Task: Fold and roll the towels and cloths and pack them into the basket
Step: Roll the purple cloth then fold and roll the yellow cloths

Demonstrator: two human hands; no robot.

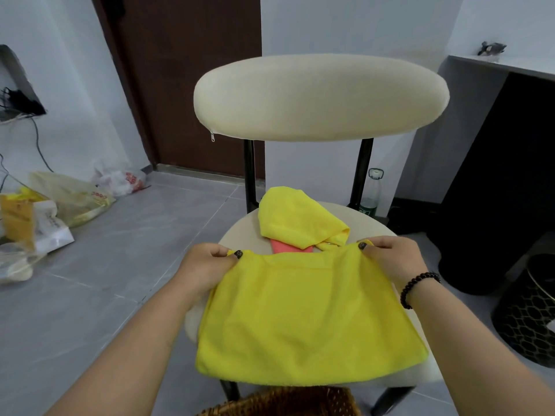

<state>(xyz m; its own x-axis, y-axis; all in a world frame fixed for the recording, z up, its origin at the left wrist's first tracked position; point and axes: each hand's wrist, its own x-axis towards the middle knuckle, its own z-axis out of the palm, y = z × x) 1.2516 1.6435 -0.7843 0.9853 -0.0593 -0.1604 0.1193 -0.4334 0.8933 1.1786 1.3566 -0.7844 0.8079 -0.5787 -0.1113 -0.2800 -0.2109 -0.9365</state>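
Observation:
A yellow cloth [309, 313] lies spread over the cream chair seat [237, 232], doubled over. My left hand [207, 265] pinches its far left corner and my right hand [390, 258] pinches its far right corner. Behind it a second yellow cloth [295, 220] lies crumpled on the seat, over a pink cloth [288, 246] that only partly shows. The rim of a brown wicker basket [288, 400] shows at the bottom edge, below the seat's front.
The chair's padded backrest [321, 97] rises behind the cloths. A black honeycomb bin [531, 313] stands on the floor at right, beside a dark cabinet [510, 175]. A green bottle [371, 193] stands behind the chair. Plastic bags [51, 211] lie on the grey tiles at left.

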